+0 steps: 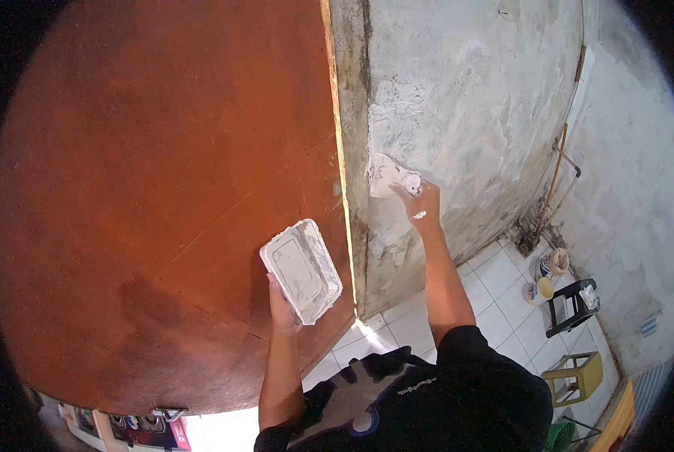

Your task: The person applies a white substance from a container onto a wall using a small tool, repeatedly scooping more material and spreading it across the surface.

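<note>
My right hand (425,203) grips a putty knife (394,176) smeared with pale filler. Its blade lies against the grey plastered wall (457,105), close beside the door frame. White filler also sticks to the back of that hand. In my left hand (282,305) is a rectangular plastic tub (301,271), held from below and tilted, its inside coated with whitish filler. The tub is in front of the reddish-brown door (156,173). Rough, lighter patches of filler show on the wall above the blade.
Right of me on the tiled floor (495,328) stand a black stool (573,307), a yellow stool (576,379) and small buckets (539,291). A pipe (555,177) runs up the wall corner. A concrete door frame (356,135) separates door and wall.
</note>
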A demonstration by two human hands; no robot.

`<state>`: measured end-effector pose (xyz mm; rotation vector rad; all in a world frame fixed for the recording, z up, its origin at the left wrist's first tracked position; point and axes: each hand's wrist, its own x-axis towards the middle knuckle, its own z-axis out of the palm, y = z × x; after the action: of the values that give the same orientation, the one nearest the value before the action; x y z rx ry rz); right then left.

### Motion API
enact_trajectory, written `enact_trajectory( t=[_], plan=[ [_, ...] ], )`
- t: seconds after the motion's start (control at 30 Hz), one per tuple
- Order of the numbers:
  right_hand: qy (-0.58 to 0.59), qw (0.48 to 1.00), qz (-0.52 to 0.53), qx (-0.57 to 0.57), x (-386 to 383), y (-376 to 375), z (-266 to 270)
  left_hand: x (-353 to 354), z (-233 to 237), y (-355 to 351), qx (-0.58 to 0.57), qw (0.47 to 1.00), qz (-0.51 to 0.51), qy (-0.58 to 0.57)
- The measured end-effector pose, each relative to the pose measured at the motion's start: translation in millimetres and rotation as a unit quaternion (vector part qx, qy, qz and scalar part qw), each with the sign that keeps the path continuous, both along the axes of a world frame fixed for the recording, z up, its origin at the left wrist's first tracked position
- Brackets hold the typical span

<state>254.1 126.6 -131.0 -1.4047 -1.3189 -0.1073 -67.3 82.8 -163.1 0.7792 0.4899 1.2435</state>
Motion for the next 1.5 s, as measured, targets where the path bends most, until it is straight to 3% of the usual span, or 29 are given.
enact_trajectory(
  t=[0.13,0.2,0.3,0.43,0.5,0.6,0.73,0.83,0.9,1.03,1.13,1.23,1.3,1.5],
  plan=[
    [-0.078,0.994,-0.053,-0.053,17,20,-8,-2,-5,3,-0.015,0.999,-0.031,-0.025],
    [-0.120,0.972,-0.182,-0.084,15,24,-12,0,-3,2,-0.015,0.999,-0.034,-0.028],
    [-0.038,0.975,-0.209,-0.066,11,6,-11,-1,-2,-1,-0.024,0.999,-0.035,-0.018],
    [-0.082,0.985,-0.148,-0.018,1,-21,1,-1,0,1,-0.001,1.000,-0.017,-0.008],
    [-0.129,0.988,-0.063,0.051,-7,-24,1,-1,0,0,-0.005,1.000,-0.019,-0.006],
    [-0.161,0.978,-0.033,0.131,-16,-13,-3,-1,1,-2,-0.034,0.999,-0.018,-0.001],
    [-0.167,0.975,-0.028,0.143,-10,8,-14,-1,-3,0,-0.010,1.000,-0.015,-0.011],
    [-0.240,0.963,-0.100,0.078,-6,14,-10,0,1,0,-0.017,1.000,0.005,0.000],
    [-0.140,0.986,-0.062,0.070,-5,19,-4,0,-2,1,-0.027,1.000,0.014,0.007],
    [-0.135,0.982,-0.129,-0.022,11,22,-16,-1,-14,5,-0.019,0.999,-0.006,-0.034],
    [-0.110,0.979,-0.172,-0.021,17,8,-11,3,-3,1,-0.011,1.000,0.007,-0.026],
    [-0.105,0.977,-0.178,0.050,7,-14,-4,4,-1,0,-0.003,1.000,0.013,-0.012],
    [-0.138,0.974,-0.120,0.132,-6,-25,1,3,-2,-1,0.005,1.000,0.011,-0.008],
    [-0.132,0.980,-0.111,0.099,-36,-17,-12,6,8,-8,-0.024,0.999,0.021,0.012]
  ],
)
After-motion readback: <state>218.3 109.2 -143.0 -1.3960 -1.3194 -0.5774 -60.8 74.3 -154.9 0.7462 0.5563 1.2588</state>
